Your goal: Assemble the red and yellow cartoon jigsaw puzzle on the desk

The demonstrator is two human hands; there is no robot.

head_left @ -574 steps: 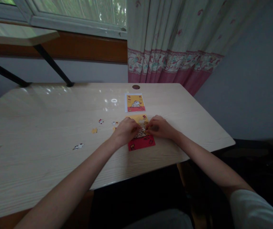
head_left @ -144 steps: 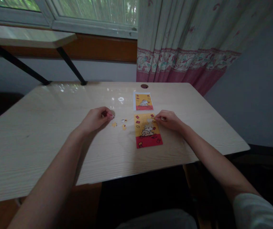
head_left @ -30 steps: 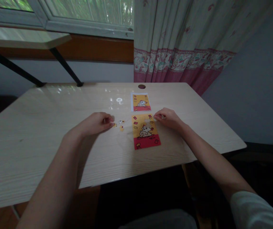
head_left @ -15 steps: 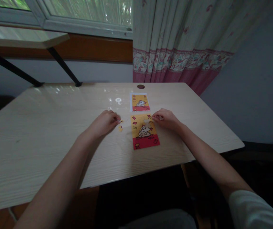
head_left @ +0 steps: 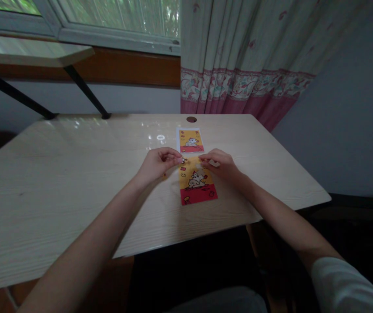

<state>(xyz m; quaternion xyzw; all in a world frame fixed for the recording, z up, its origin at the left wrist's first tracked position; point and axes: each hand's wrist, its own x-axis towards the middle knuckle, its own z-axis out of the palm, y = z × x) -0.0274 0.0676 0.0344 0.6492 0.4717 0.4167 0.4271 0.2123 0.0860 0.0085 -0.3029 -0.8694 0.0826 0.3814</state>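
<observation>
My left hand (head_left: 162,164) pinches a small puzzle piece (head_left: 183,161) over the upper left corner of a yellow and red jigsaw puzzle (head_left: 196,195), which shows a white cartoon animal. Thumb and fingertips partly hide the piece. Over the puzzle's upper right corner is my right hand (head_left: 220,163), its thumb and index fingertips slightly apart, with nothing visible between them. A pale gap (head_left: 199,166) shows in the puzzle's upper part. Another small piece (head_left: 164,176) lies on the table, partly covered by my left hand.
A printed picture card (head_left: 191,140) with the same design lies just beyond the puzzle. Behind it is a round cable hole (head_left: 191,119) in the wooden table (head_left: 75,187). A raised shelf (head_left: 36,51) on black legs stands at the back left. A curtain (head_left: 238,82) hangs behind the table.
My left hand has moved right with the puzzle piece, from beside the puzzle to over its upper left corner. My right hand has shifted slightly left over the upper right part.
</observation>
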